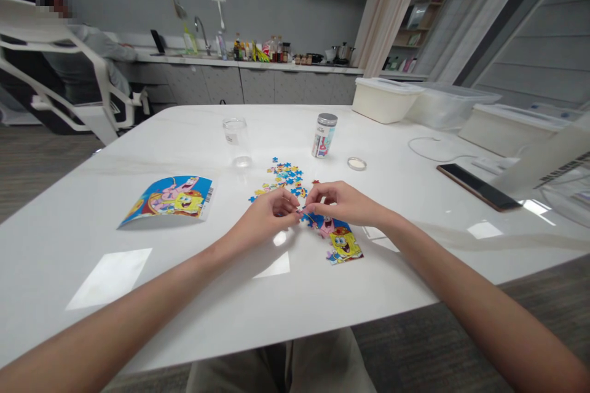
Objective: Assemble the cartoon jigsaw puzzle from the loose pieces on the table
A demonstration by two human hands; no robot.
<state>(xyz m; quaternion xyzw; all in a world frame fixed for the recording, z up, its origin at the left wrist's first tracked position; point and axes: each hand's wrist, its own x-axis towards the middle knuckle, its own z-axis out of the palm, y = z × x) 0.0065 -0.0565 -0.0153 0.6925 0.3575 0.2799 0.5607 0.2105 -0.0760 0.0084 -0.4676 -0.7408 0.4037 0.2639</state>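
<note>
A partly joined cartoon puzzle (343, 244) lies on the white table in front of me, showing a yellow square figure and a pink one. At its upper left edge my left hand (271, 214) pinches a small puzzle piece between thumb and fingers. My right hand (341, 201) is closed just beside it, fingertips at the same edge and partly over the puzzle; what they grip is too small to tell. Loose puzzle pieces (286, 173) are heaped just beyond both hands. To the left lies a curved picture sheet (173, 198) with the same cartoon figures.
Behind the pieces stand an open clear jar (236, 142) and a lidded jar (324, 135), with a round lid (356, 163) nearby. A phone (478, 186), cable and plastic bins (387, 99) are on the right. A person (92, 55) sits at the far left.
</note>
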